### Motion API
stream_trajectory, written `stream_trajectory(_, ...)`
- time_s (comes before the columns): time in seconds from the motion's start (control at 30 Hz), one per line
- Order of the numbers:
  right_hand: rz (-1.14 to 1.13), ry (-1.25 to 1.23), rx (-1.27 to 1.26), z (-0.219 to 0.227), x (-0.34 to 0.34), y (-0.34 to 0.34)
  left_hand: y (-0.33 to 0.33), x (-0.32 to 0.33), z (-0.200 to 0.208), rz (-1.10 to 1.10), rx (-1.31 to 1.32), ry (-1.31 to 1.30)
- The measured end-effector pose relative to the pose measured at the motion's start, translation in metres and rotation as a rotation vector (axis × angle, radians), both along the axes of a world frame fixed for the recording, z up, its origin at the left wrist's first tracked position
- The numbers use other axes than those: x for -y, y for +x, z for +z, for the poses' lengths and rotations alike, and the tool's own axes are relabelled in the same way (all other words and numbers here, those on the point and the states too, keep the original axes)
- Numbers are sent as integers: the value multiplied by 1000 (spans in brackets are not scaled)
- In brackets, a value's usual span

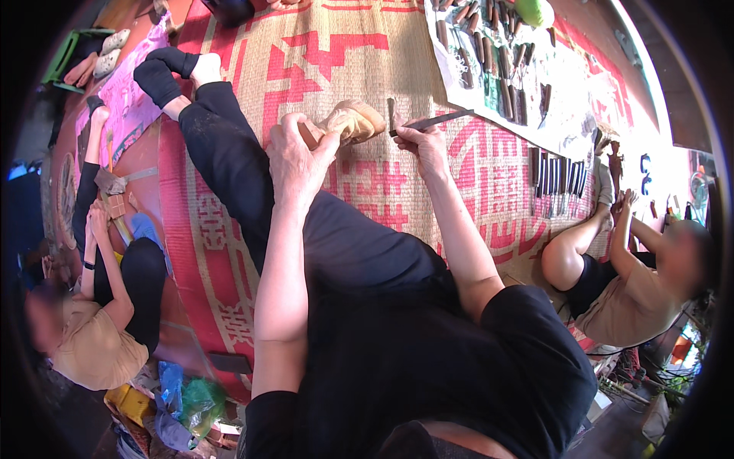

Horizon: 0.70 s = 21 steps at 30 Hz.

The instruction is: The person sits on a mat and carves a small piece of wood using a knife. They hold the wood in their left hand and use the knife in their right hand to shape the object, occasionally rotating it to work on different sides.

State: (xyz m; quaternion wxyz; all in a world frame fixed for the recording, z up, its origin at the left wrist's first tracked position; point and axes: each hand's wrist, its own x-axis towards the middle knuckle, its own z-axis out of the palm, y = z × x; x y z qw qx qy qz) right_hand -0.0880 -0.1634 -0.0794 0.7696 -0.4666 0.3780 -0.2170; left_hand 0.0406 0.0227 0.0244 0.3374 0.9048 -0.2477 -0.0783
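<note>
My left hand (pixel 300 157) is closed on a pale wooden carving (pixel 352 122) with a rounded end and folds cut into its surface. It is held above the woven mat (pixel 375 183), over my bent leg. To the right of the carving, my right hand (pixel 425 149) pinches a dark, flat, blade-like tool (pixel 443 119). The long tapering part of that tool points right. A short dark upright bar (pixel 391 115) stands at my fingertips, between the hand and the carving; whether it belongs to the same tool I cannot tell.
Several dark-handled carving tools (pixel 501 65) lie on a white sheet (pixel 463 86) at the far right. Nearer, a row of chisels (pixel 560 177) rests on the mat. A co-worker (pixel 103 336) sits at left near a mallet (pixel 112 183); another person (pixel 634 298) sits at right.
</note>
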Motion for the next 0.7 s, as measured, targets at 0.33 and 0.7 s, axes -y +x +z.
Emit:
stream_trajectory(0.33, 8, -75, 46, 2, -7, 35, 4, 4, 5, 60, -38, -1)
stream_trajectory(0.7, 50, -151, -60, -9, -3, 41, 5, 4, 3, 46, -75, -14)
